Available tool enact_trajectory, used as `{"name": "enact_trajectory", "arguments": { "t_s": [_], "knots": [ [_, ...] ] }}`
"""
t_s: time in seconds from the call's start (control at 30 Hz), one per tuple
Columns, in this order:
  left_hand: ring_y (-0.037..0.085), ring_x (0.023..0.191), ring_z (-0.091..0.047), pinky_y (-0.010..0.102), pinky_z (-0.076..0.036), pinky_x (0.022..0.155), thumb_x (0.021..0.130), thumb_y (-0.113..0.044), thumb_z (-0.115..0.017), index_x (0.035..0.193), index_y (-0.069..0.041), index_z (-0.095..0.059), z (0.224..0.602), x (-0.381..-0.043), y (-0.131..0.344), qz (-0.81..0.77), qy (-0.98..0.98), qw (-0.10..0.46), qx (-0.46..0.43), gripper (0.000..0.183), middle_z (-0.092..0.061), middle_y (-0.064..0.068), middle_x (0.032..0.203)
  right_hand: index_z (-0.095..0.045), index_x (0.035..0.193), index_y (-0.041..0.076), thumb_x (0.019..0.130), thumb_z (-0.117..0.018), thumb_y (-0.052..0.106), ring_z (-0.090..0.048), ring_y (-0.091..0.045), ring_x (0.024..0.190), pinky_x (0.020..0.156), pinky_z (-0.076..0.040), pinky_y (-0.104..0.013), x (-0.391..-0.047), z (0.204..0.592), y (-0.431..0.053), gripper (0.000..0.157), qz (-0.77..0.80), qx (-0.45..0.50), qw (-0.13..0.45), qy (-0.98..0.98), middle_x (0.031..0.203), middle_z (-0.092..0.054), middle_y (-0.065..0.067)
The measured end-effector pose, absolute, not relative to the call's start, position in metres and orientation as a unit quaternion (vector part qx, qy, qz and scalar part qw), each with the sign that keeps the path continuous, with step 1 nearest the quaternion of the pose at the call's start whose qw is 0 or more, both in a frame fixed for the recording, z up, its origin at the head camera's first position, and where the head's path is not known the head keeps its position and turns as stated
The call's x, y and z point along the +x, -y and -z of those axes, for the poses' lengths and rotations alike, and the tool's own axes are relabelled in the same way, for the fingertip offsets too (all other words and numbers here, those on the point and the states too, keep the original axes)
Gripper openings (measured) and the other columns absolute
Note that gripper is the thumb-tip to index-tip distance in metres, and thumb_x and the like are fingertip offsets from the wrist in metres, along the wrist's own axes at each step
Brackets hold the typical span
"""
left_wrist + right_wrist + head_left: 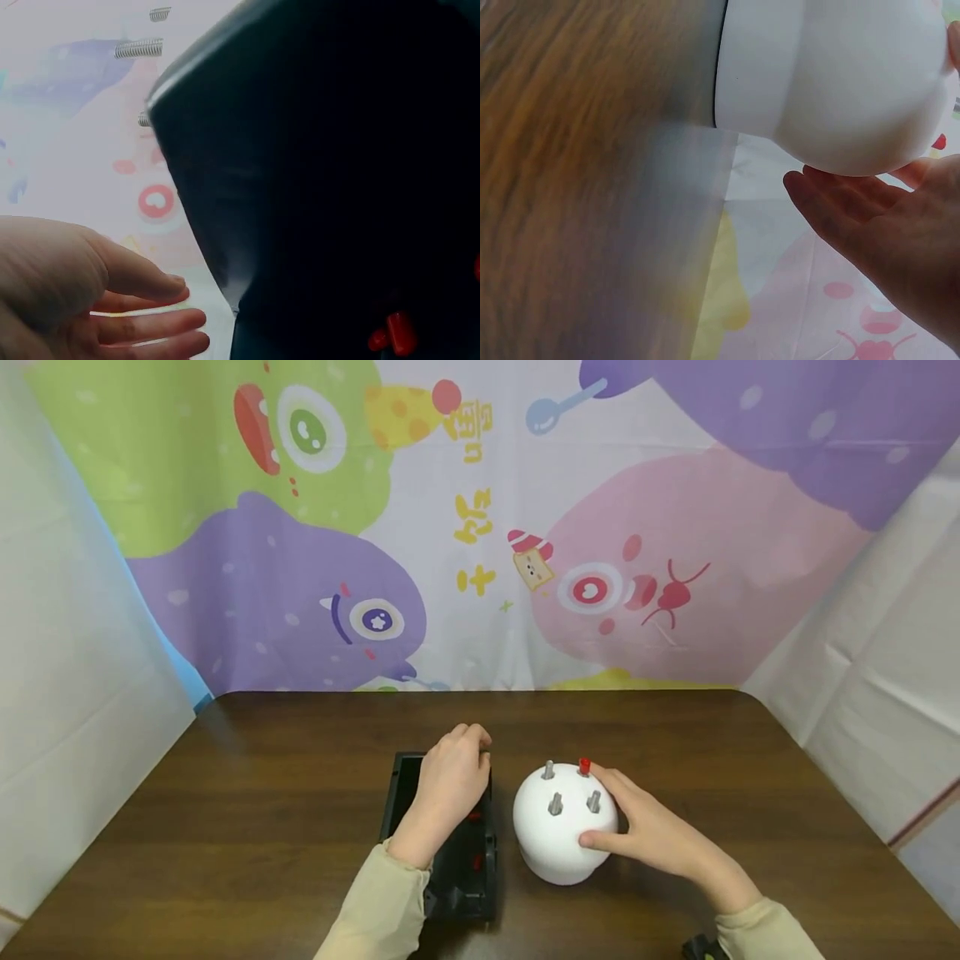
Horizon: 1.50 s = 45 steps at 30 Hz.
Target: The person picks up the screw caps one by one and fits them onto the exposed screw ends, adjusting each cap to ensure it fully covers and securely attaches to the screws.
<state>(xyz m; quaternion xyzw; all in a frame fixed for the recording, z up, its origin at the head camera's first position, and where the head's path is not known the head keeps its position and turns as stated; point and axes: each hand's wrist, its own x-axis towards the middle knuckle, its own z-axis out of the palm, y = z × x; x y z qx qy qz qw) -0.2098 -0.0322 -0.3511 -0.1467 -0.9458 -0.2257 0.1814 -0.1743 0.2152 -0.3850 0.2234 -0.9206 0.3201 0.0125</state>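
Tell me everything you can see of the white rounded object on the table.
The white object looks like smooth plastic, bulging above a narrower, straight-sided base. It stands upright on the brown table, to the right of the black tray. Three grey, ribbed, metallic-looking posts rise from its domed top; at the far right of the top sits a red piece. The right hand holds its right side, thumb in front and fingers behind.

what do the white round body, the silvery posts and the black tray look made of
White round body: probably satin plastic, smooth with soft shading. Silvery posts: likely bare metal, grey with screw-like ridges. Black tray: perhaps plastic, with a sheen along its edge.
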Motion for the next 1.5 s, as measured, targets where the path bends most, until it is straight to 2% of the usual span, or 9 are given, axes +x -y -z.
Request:
{"name": "enact_trajectory", "arguments": {
  "t_s": [0.13,0.4,0.7,0.9,1.27,1.37,1.5],
  "knots": [
    [0.017,0.071,-0.055,0.028,-0.045,0.057,0.078,-0.014,-0.059,0.094,-0.01,-0.06,0.355,-0.21,0.033,0.22,0.953,0.157,-0.134,0.016,-0.057,0.003,0.087,-0.023,0.133,0.028,0.066,-0.062,0.053,-0.035,-0.019,0.116,0.087,-0.034,-0.045,-0.173,0.386,-0.214,0.081,-0.324,0.223,0.004,0.919,0.13,-0.031,0.002],
    [0.019,0.074,-0.056,0.03,-0.046,0.058,0.077,-0.016,-0.06,0.096,-0.011,-0.06,0.356,-0.21,0.034,0.212,0.957,0.143,-0.139,0.02,-0.058,0.004,0.091,-0.026,0.132,0.024,0.065,-0.062,0.053,-0.038,-0.013,0.111,0.086,-0.035,-0.041,-0.174,0.386,-0.213,0.081,-0.32,0.235,0.023,0.918,0.125,-0.036,0.007],
    [0.017,0.072,-0.055,0.029,-0.045,0.057,0.078,-0.018,-0.06,0.097,-0.011,-0.061,0.351,-0.21,0.031,0.211,0.957,0.128,-0.154,0.02,-0.058,0.004,0.09,-0.022,0.133,0.029,0.066,-0.061,0.052,-0.036,-0.019,0.115,0.087,-0.034,-0.045,-0.174,0.382,-0.217,0.081,-0.311,0.229,0.018,0.922,0.13,-0.032,0.002],
    [0.017,0.069,-0.055,0.028,-0.044,0.055,0.079,-0.018,-0.058,0.095,-0.011,-0.061,0.35,-0.208,0.038,0.223,0.957,0.103,-0.153,0.017,-0.057,0.004,0.089,-0.022,0.133,0.029,0.067,-0.061,0.051,-0.036,-0.019,0.115,0.086,-0.034,-0.046,-0.172,0.384,-0.215,0.079,-0.316,0.231,0.017,0.92,0.13,-0.032,0.002],
    [0.014,0.059,-0.05,0.026,-0.04,0.05,0.079,-0.015,-0.058,0.081,-0.011,-0.06,0.344,-0.207,0.058,0.223,0.963,0.075,-0.135,0.005,-0.054,0.001,0.078,-0.023,0.132,0.028,0.066,-0.062,0.053,-0.036,-0.018,0.115,0.087,-0.034,-0.044,-0.173,0.386,-0.212,0.081,-0.315,0.234,0.021,0.92,0.129,-0.032,0.003],
    [0.014,0.058,-0.05,0.028,-0.042,0.051,0.078,-0.015,-0.058,0.08,-0.011,-0.061,0.344,-0.208,0.059,0.218,0.964,0.066,-0.138,0.005,-0.056,0.001,0.077,-0.024,0.132,0.027,0.065,-0.062,0.053,-0.037,-0.018,0.114,0.086,-0.034,-0.044,-0.173,0.385,-0.213,0.081,-0.315,0.233,0.025,0.92,0.129,-0.033,0.003],
    [0.014,0.06,-0.053,0.03,-0.045,0.055,0.078,-0.017,-0.059,0.081,-0.011,-0.063,0.346,-0.208,0.057,0.215,0.966,0.027,-0.143,0.008,-0.059,0.002,0.079,-0.024,0.132,0.027,0.065,-0.062,0.053,-0.036,-0.018,0.114,0.087,-0.034,-0.044,-0.173,0.384,-0.214,0.081,-0.314,0.231,0.022,0.921,0.129,-0.033,0.002]
  ]
}}
